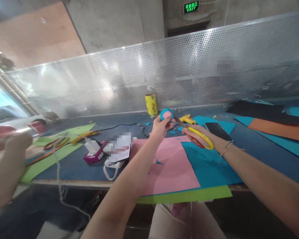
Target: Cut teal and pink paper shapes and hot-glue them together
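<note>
Between the fingertips of my left hand [161, 126] is a small round paper piece [166, 114], blue with a pink disc on its face. My right hand [193, 131] is closed around scissors [201, 136] with yellow and red handles. Their blades point up and left, touching or very near the blue rim of the piece; I cannot tell exactly which. Beneath both hands lies a pink sheet [171, 172] with small blue scraps on it. A blue sheet [211, 166] and a green sheet [189, 196] lie partly under the pink one.
A yellow can [151, 104] stands by the perforated metal screen [114, 76]. Behind my right hand are a yellow tool [187, 119] and a phone [218, 131]. A purple power strip [96, 156] with cables sits left. Black sheets [261, 111] and orange sheets [279, 127] lie right. Another person's arm [12, 166] is at far left.
</note>
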### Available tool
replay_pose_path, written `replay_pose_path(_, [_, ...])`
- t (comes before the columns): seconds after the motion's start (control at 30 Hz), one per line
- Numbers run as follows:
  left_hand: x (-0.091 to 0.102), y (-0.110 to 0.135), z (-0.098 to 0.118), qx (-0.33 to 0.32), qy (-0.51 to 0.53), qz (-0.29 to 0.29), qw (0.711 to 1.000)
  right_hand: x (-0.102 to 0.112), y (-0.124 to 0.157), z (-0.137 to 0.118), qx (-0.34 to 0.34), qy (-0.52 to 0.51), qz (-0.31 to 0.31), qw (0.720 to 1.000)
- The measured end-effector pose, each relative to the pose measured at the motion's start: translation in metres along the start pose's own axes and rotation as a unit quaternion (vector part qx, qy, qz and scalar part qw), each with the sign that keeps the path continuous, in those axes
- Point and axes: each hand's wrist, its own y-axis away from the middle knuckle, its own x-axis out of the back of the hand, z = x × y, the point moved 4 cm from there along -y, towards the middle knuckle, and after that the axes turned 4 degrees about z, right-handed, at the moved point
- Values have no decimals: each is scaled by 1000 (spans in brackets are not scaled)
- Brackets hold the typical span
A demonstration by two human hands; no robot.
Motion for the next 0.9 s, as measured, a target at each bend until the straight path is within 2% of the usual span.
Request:
replay_pose_path(0.53, [-1, 1, 0, 2, 11, -10, 1000, 1, 2, -5, -4, 32, 12, 999])
replay_pose_path(0.8, [-1, 3, 0, 38, -1, 0, 999, -2, 1, 1, -26, -6, 9, 1000])
replay_pose_path(0.9, [-2, 5, -1, 51, -15, -13, 999, -3, 2, 1, -27, -20, 20, 999])
